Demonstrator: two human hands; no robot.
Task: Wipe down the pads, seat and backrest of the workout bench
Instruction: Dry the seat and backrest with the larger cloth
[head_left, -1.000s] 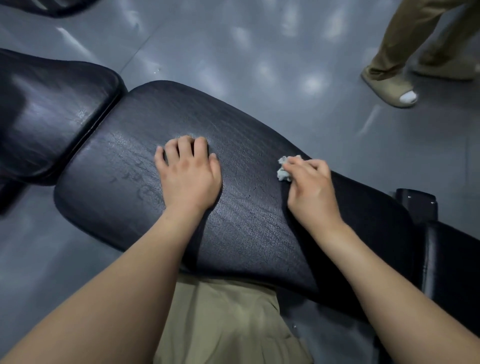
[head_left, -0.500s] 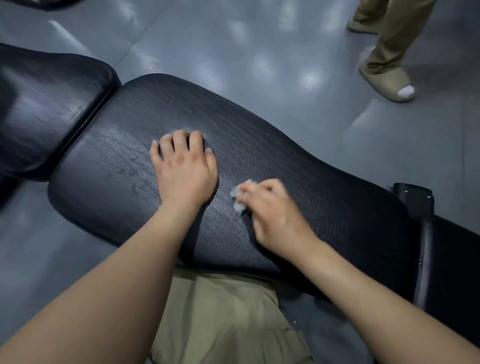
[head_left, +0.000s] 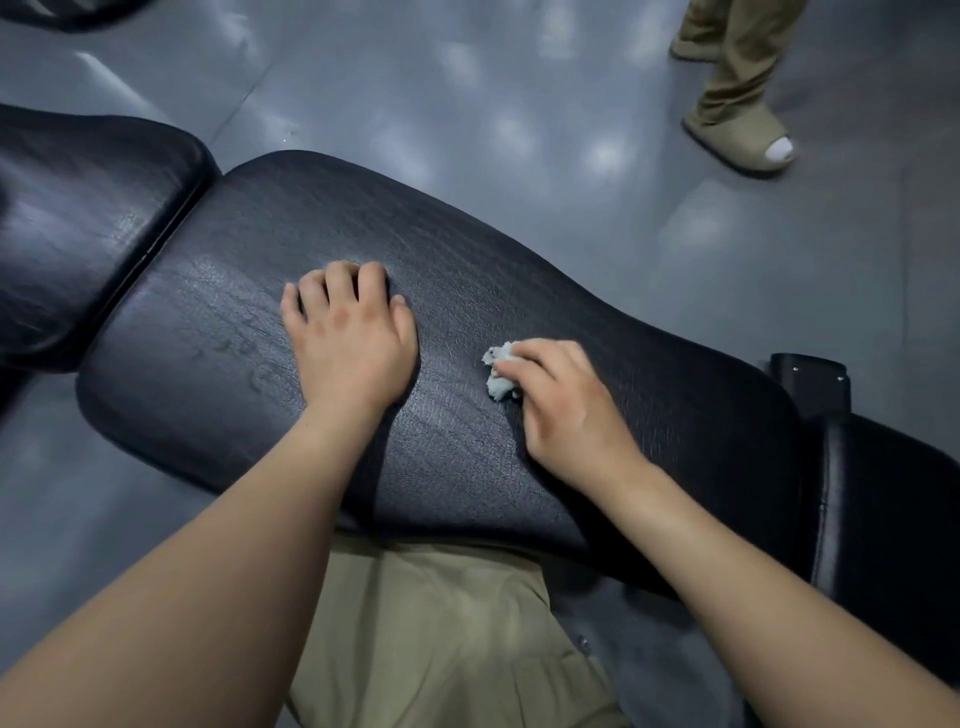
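Bench pad (head_left: 467, 291) front and centre: long, black, textured vinyl. It runs from the upper left of my view down to the lower right, broad at its left end and tapering toward the right.

On that narrower stretch, about midway between the far and near edges, I've got a small crumpled white wad (head_left: 497, 374). My right hand (head_left: 561, 410) is on it, fingers curled over the top, pinching it and pressing it down against the vinyl.

My left hand (head_left: 348, 343) is planted palm-down on the broad half of the same pad. It grips nothing, with the fingers close together and the tips bent onto the surface, apart from the wad. Just left of that hand I can see faint scuff marks (head_left: 244, 353) in the vinyl.

Off the pad's left end, across a thin gap, sits a shorter, glossier black pad (head_left: 88, 218). Off the right end there's a black bracket (head_left: 810, 379) with small screws, and below it another black cushion (head_left: 893, 519).

Under the near edge are my own khaki trousers (head_left: 441, 639). All round is grey floor (head_left: 415, 78), shiny with light spots. Top right corner shows another person's khaki leg and a tan slide sandal (head_left: 737, 137) over a white sock.
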